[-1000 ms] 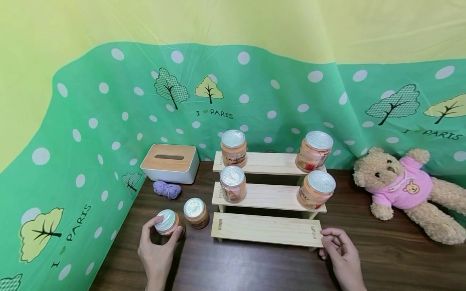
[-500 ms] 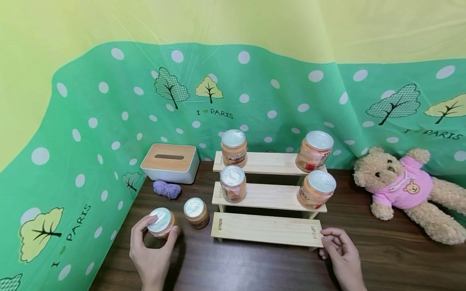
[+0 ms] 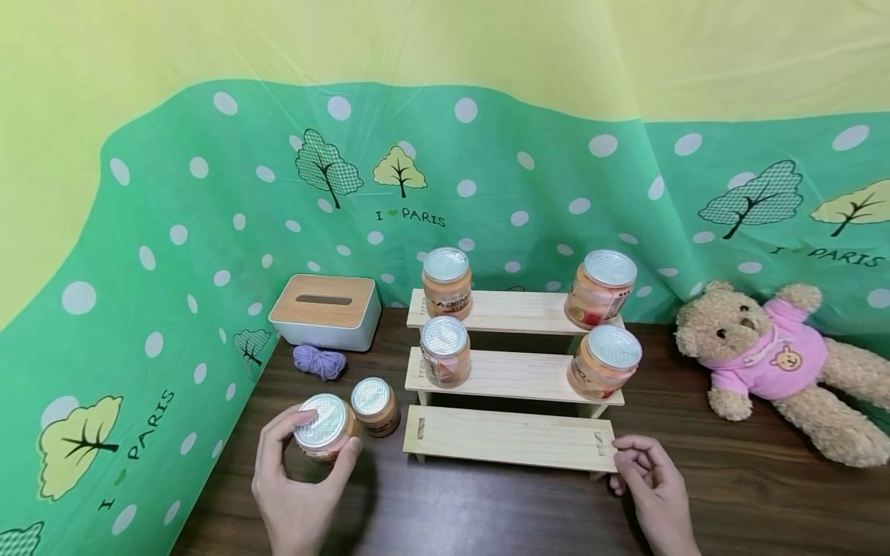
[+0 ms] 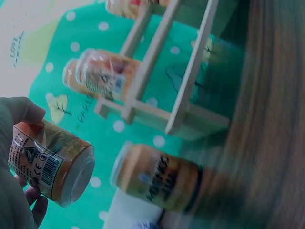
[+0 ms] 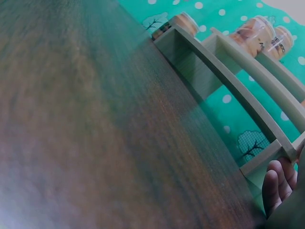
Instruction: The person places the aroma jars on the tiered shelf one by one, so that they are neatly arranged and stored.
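My left hand [image 3: 295, 483] grips a jar [image 3: 322, 422] with a silvery lid, orange body and printed label, thumb on one side and fingers on the other. In the left wrist view this jar [image 4: 50, 164] is raised clear of the table, its base showing. A second, similar jar [image 3: 375, 407] stands on the table just beyond it. To the right is a three-tier wooden shelf [image 3: 507, 438]; its lowest tier bears nothing. My right hand [image 3: 653, 490] pinches the right end of that lowest tier, fingers curled at its corner.
Jars stand at both ends of the upper tiers, such as the front left one [image 3: 445, 363] and front right one [image 3: 603, 371]. A tissue box [image 3: 334, 313] and purple yarn [image 3: 318, 361] lie behind the held jar. A teddy bear [image 3: 779, 347] lies at right, before a green curtain [image 3: 514, 162].
My left hand first drew the jar leftward, then brought it up and to the right, closer to the standing jar. The right hand has stayed at the shelf's end.
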Tool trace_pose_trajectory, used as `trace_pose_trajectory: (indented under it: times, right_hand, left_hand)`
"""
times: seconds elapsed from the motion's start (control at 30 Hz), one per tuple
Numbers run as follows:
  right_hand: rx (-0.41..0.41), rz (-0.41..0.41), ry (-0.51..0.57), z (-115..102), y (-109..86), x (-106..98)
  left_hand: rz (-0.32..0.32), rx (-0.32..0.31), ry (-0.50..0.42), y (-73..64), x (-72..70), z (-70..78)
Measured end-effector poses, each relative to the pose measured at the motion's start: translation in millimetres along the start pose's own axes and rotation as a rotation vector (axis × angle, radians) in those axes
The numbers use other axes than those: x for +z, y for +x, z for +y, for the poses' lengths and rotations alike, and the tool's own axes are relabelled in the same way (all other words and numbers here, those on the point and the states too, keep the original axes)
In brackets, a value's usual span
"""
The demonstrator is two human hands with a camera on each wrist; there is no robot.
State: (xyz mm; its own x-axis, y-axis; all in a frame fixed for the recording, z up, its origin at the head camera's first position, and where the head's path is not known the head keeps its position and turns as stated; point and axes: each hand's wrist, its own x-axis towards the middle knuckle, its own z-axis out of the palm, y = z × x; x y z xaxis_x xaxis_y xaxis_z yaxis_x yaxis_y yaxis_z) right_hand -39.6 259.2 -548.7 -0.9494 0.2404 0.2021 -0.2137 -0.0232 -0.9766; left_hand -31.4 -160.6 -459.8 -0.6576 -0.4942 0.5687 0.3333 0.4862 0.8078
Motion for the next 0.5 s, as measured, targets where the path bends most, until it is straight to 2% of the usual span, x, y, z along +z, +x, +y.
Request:
trace_pose_trajectory:
  times: [0.13,0.37,0.5]
  right_hand:
    - [-0.002,-0.002,0.001,0,0.3,0]
    - [0.012,0.004,-0.005,0,0.1,-1]
    - [0.024,0.009,-0.010,0,-0.3,-1]
  left_hand:
    - [-0.032,0.077,-0.086,-0.7,5.2,7.3]
    - [-0.118,0.086,-0.126,-5.7,12.1,20.9]
    - [-0.158,0.121,-0.153,-9.6,17.2,23.6]
